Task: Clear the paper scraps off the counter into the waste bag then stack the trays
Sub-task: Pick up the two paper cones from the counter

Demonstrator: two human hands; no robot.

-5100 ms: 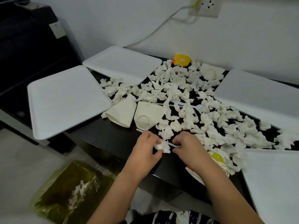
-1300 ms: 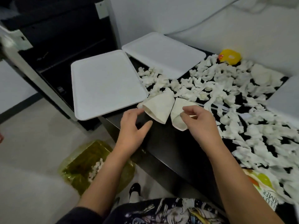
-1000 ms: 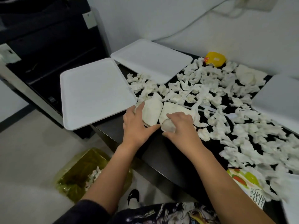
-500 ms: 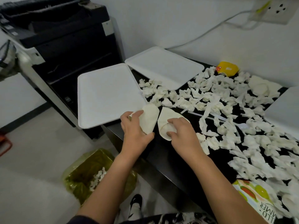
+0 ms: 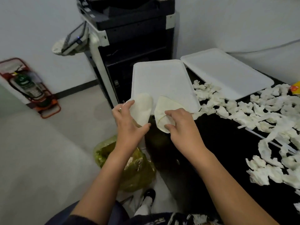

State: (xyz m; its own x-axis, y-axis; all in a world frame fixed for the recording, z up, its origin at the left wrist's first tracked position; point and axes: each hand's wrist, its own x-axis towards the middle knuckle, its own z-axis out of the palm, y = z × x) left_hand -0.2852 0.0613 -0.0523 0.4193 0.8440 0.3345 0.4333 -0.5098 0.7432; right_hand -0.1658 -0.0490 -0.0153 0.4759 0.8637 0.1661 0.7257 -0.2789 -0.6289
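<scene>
Above the tabletop (image 5: pixel 227 143) edge | my left grip (image 5: pixel 129 125) pinches one flattened paper cup (image 5: pixel 142 109), right grip (image 5: pixel 180 125) the other (image 5: pixel 164 108) | carry both level, release over waste bag (image 5: pixel 138 168) mouth, judged.

Two trays (image 5: pixel 164 82) (image 5: pixel 227 70) lie side by side on the counter (image 5: pixel 227 143), scraps (image 5: pixel 243 109) to their right, the bag (image 5: pixel 138 169) on the floor below

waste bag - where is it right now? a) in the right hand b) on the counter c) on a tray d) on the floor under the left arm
d: the waste bag sits on the floor beside the counter, below the left hand, while both hands hold flattened paper cups.
</scene>
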